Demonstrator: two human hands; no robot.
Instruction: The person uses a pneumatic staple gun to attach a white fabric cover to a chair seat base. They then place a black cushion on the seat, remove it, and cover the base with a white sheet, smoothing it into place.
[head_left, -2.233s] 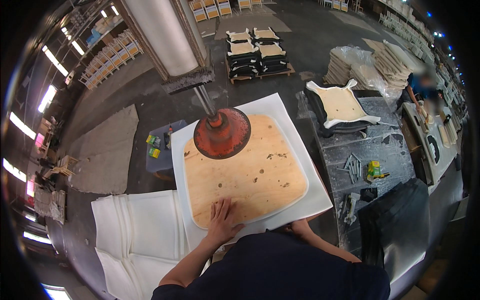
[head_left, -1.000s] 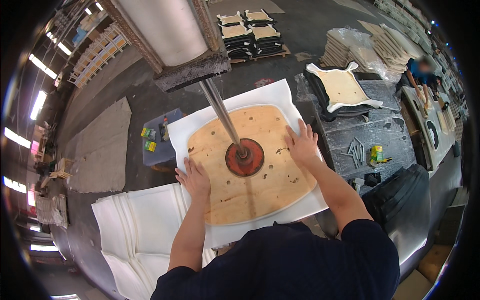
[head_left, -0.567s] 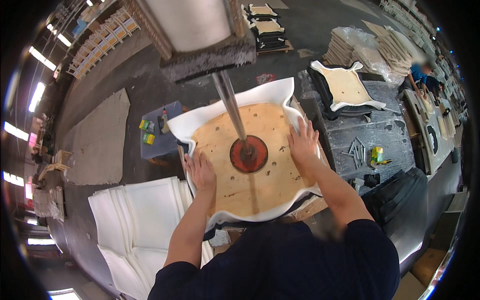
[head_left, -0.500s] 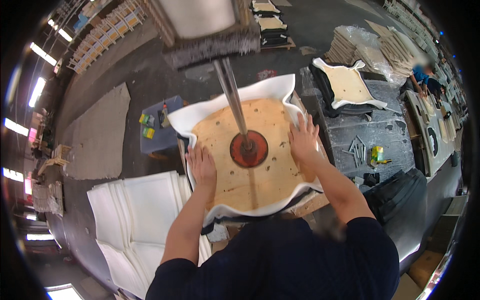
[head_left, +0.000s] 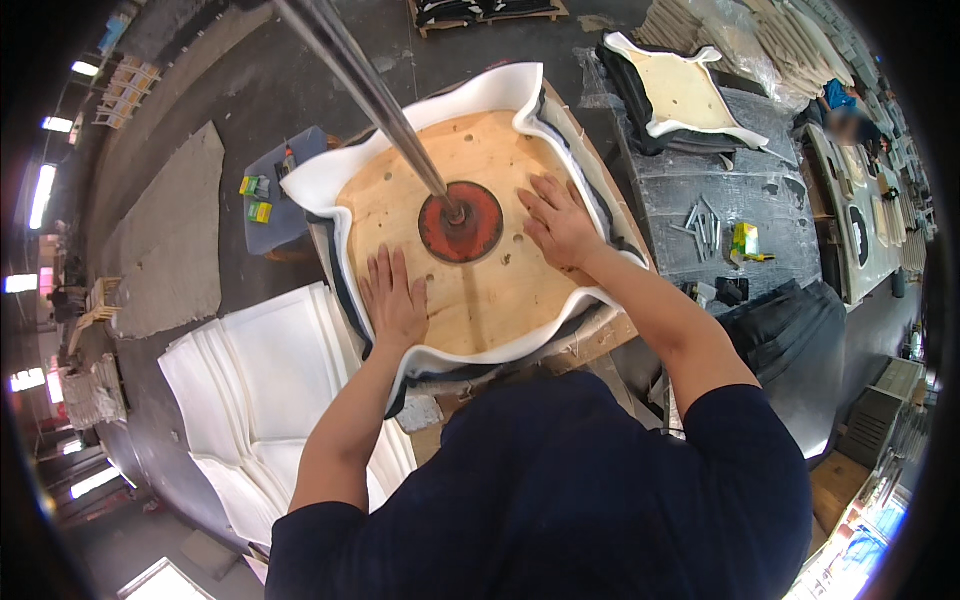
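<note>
- Fingers of the left hand (head_left: 393, 300) and the right hand (head_left: 556, 222) lie spread and flat on the plywood panel (head_left: 470, 235), clamped on nothing.
- White foam (head_left: 505, 90) curls up just beyond the fingertips on every side (little free margin); bare wood lies between the hands.
- Round red press pad (head_left: 461, 222) on its steel rod (head_left: 372, 88) sits between the fingers, mid-panel.
- Since half a second ago the foam rim has risen higher and the hands have stayed pressed down.

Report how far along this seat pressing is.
Done: red press disc sits on the plywood board, and the white foam curls up around its edges. In hand: left hand and right hand lie flat on the board. Left: foam edges still stand loose.
</note>
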